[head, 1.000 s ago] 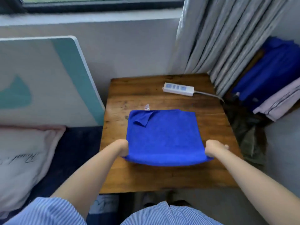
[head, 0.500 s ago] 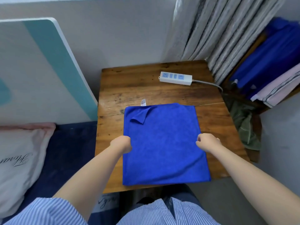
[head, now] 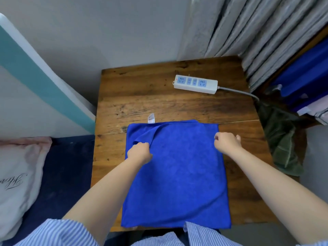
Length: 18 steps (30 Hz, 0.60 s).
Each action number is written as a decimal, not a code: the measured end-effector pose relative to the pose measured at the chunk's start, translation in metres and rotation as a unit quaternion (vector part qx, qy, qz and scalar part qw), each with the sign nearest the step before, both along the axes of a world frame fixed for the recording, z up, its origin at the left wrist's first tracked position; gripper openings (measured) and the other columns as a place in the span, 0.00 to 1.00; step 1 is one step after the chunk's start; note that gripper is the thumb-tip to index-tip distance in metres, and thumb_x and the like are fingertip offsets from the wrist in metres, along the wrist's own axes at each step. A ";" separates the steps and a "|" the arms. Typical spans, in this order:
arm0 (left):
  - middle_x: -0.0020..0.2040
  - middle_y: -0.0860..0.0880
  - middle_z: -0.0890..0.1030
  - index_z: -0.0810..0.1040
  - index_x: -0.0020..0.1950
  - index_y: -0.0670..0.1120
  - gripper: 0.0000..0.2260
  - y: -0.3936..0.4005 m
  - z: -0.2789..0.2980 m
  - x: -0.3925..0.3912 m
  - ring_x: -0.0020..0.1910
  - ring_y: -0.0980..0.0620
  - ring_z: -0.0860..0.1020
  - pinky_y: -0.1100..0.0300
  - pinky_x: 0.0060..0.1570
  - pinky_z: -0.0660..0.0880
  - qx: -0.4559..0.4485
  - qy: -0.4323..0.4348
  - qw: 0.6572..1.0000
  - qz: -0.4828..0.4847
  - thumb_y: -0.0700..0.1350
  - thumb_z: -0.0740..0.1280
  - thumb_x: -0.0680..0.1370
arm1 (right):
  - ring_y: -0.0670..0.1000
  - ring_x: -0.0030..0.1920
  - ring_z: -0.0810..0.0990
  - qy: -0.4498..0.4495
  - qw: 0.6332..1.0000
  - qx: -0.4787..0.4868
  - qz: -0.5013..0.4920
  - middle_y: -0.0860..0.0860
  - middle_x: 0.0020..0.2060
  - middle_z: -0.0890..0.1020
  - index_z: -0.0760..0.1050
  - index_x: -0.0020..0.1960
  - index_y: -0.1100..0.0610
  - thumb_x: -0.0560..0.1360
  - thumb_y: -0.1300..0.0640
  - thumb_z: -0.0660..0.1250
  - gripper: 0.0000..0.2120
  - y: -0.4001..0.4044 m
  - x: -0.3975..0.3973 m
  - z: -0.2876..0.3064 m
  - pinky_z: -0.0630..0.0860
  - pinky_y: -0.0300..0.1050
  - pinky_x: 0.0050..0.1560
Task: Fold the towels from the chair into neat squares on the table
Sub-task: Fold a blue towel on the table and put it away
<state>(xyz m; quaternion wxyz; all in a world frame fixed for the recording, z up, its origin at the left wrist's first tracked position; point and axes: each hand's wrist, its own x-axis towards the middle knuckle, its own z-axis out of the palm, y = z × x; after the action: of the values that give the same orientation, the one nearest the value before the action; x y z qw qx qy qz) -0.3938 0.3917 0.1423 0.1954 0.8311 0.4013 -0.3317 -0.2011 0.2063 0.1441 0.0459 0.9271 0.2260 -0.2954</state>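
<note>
A blue towel [head: 177, 174] lies folded over on the wooden table [head: 150, 96], reaching from mid-table to the near edge. Its white label [head: 151, 118] sticks out at the far left corner, where a flap is turned back. My left hand [head: 140, 152] has curled fingers pinching the top layer near that flap. Near the far right corner, my right hand [head: 226, 142] grips the top layer's edge. More blue towels [head: 301, 75] hang on a chair at the right.
A white power strip [head: 195, 84] with its cable lies at the table's far right. Grey curtains [head: 248, 27] hang behind. A green cloth [head: 282, 141] lies on the floor right of the table. A pillow [head: 17, 183] and a white-teal board [head: 35, 86] are at the left.
Both hands carried the near edge of the towel away from me, from the table's near side to the far edge, doubling the towel over. The camera tilted down.
</note>
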 end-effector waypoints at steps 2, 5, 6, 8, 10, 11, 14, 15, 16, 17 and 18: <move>0.45 0.49 0.72 0.69 0.47 0.45 0.04 0.005 -0.008 0.012 0.49 0.47 0.72 0.59 0.34 0.66 0.015 -0.002 1.000 0.022 0.45 0.60 0.77 | 0.58 0.65 0.68 -0.013 1.000 0.003 0.010 0.56 0.63 0.74 0.69 0.64 0.56 0.76 0.62 0.55 0.17 0.006 0.019 -0.010 0.55 0.56 0.71; 0.60 0.45 0.72 0.68 0.63 0.43 0.16 0.009 -0.021 0.026 0.61 0.45 0.71 0.56 0.45 0.70 0.055 -0.025 0.997 0.043 0.48 0.62 0.78 | 0.59 0.69 0.63 -0.022 0.999 0.037 0.010 0.57 0.68 0.67 0.62 0.70 0.56 0.75 0.63 0.56 0.24 0.012 0.040 -0.030 0.58 0.55 0.70; 0.61 0.45 0.72 0.67 0.63 0.43 0.17 0.010 -0.023 0.028 0.62 0.45 0.70 0.54 0.47 0.71 0.067 -0.038 0.996 0.051 0.49 0.63 0.77 | 0.59 0.70 0.61 -0.022 0.998 0.053 0.009 0.57 0.69 0.65 0.60 0.71 0.55 0.75 0.63 0.57 0.25 0.014 0.043 -0.035 0.58 0.55 0.70; 0.60 0.44 0.73 0.67 0.62 0.42 0.19 0.010 -0.034 0.033 0.61 0.43 0.71 0.53 0.46 0.70 0.076 -0.046 0.994 0.068 0.51 0.64 0.76 | 0.58 0.72 0.58 -0.014 0.998 0.068 0.002 0.56 0.71 0.62 0.60 0.71 0.55 0.75 0.61 0.59 0.25 0.015 0.043 -0.049 0.55 0.56 0.72; 0.58 0.42 0.73 0.68 0.61 0.42 0.19 0.009 -0.040 0.034 0.60 0.43 0.70 0.54 0.45 0.69 0.086 -0.052 0.992 0.080 0.52 0.64 0.76 | 0.58 0.73 0.55 -0.026 0.995 0.100 -0.015 0.57 0.72 0.61 0.62 0.70 0.56 0.76 0.57 0.60 0.23 0.012 0.037 -0.058 0.51 0.57 0.72; 0.58 0.42 0.73 0.69 0.61 0.41 0.19 0.008 -0.043 0.034 0.60 0.42 0.70 0.54 0.45 0.69 0.096 -0.055 0.991 0.082 0.52 0.64 0.76 | 0.58 0.73 0.54 -0.036 0.991 0.122 -0.026 0.57 0.72 0.60 0.65 0.69 0.57 0.76 0.57 0.60 0.21 0.010 0.033 -0.064 0.49 0.58 0.73; 0.56 0.41 0.74 0.70 0.61 0.41 0.18 0.008 -0.049 0.032 0.58 0.42 0.70 0.53 0.47 0.70 0.119 -0.058 0.989 0.071 0.51 0.64 0.77 | 0.58 0.73 0.57 -0.071 0.978 0.188 -0.051 0.58 0.70 0.65 0.74 0.60 0.61 0.75 0.61 0.61 0.14 0.005 0.023 -0.076 0.46 0.58 0.73; 0.55 0.41 0.74 0.71 0.60 0.40 0.16 0.009 -0.051 0.030 0.58 0.41 0.70 0.52 0.47 0.70 0.123 -0.060 0.988 0.067 0.49 0.63 0.77 | 0.58 0.72 0.59 -0.077 0.974 0.205 -0.064 0.58 0.69 0.67 0.76 0.57 0.62 0.74 0.63 0.62 0.12 0.005 0.022 -0.079 0.47 0.58 0.72; 0.54 0.41 0.74 0.72 0.58 0.40 0.13 0.010 -0.052 0.029 0.57 0.41 0.71 0.52 0.46 0.69 0.127 -0.066 0.988 0.063 0.46 0.63 0.77 | 0.58 0.71 0.62 -0.082 0.969 0.219 -0.075 0.59 0.66 0.70 0.77 0.53 0.64 0.73 0.64 0.63 0.10 0.005 0.022 -0.080 0.47 0.58 0.72; 0.53 0.41 0.75 0.73 0.54 0.39 0.09 0.013 -0.053 0.027 0.56 0.41 0.71 0.52 0.44 0.68 0.130 -0.073 0.987 0.058 0.42 0.61 0.77 | 0.59 0.69 0.65 -0.087 0.966 0.232 -0.080 0.59 0.64 0.73 0.78 0.51 0.65 0.73 0.64 0.62 0.10 0.005 0.021 -0.081 0.49 0.58 0.72; 0.51 0.40 0.76 0.74 0.50 0.38 0.06 0.015 -0.054 0.023 0.54 0.40 0.72 0.53 0.41 0.66 0.133 -0.086 0.986 0.057 0.38 0.60 0.76 | 0.60 0.66 0.68 -0.092 0.962 0.246 -0.078 0.60 0.60 0.76 0.79 0.49 0.65 0.72 0.63 0.62 0.11 0.005 0.021 -0.079 0.52 0.59 0.71</move>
<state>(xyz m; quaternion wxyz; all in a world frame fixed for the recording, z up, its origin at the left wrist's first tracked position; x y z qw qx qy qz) -0.3705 0.4069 0.0885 0.1354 0.8511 0.4699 -0.1908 -0.1805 0.2116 0.0649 -0.1861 0.9478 0.2132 -0.1469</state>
